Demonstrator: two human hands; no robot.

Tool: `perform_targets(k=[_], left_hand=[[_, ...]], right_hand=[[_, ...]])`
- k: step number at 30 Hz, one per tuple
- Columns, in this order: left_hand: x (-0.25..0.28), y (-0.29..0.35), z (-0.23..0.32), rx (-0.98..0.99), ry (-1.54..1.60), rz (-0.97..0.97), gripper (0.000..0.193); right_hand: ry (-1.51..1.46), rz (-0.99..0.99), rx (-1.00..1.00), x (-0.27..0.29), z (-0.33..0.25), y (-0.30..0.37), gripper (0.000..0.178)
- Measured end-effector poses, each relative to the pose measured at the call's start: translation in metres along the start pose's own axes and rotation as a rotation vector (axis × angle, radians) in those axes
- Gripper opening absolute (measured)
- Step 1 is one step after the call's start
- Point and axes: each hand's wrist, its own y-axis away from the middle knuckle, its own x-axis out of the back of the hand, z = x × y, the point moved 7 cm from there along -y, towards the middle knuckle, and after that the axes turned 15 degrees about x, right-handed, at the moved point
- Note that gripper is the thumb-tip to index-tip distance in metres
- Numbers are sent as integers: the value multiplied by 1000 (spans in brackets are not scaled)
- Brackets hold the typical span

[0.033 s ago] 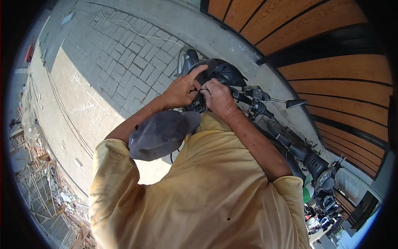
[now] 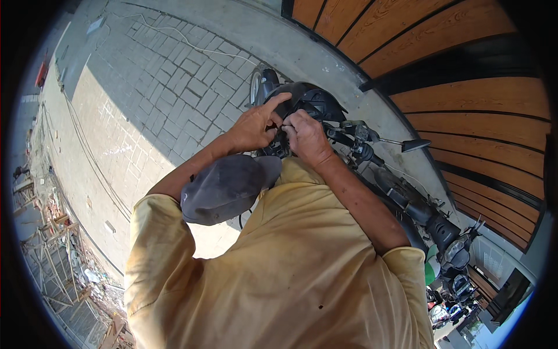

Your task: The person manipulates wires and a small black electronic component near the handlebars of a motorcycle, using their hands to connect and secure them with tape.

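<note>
Both hands meet over the dark front part of a motorbike [image 2: 322, 107]. My left hand [image 2: 256, 125] comes in from the left, its index finger stretched over the bike while the other fingers curl in toward the right hand. Close beside it, my right hand [image 2: 308, 138] is closed, with thumb and fingers pinched together. Whatever small piece lies between the fingertips is too hidden to name. Dark parts of the bike show just beneath the hands. A grey cap [image 2: 226, 189] is below my left forearm, beside the yellow shirt [image 2: 314, 250].
A handlebar mirror [image 2: 414, 145] sticks out to the right, toward a wood-slat gate [image 2: 465, 119] with black framing. Grey paving bricks [image 2: 192, 87] lie at left, crossed by a pale hose [image 2: 186, 42]. More motorbikes [image 2: 456, 250] stand at lower right; wooden debris [image 2: 61, 264] lies at far left.
</note>
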Motion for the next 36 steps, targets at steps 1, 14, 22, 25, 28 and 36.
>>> perform_targets(k=[1, 14, 22, 25, 28, 36], left_hand=[[0, 2, 0, -30, -9, 6, 95], [-4, 1, -12, 59, 129, 102, 97], [-4, 2, -10, 92, 194, 166, 80], [-4, 2, -8, 89, 178, 150, 79], [-5, 2, -7, 79, 163, 137, 79], [-5, 1, 6, 2, -29, 95, 81]], right_hand=[[-14, 39, 25, 4, -4, -3, 9], [80, -21, -167, -8, 3, 4, 9], [-292, 197, -554, -16, 35, 21, 11], [-219, 138, -488, -16, 31, 19, 7], [20, 114, -221, -3, 10, 8, 9], [44, -15, -253, -10, 8, 7, 14]])
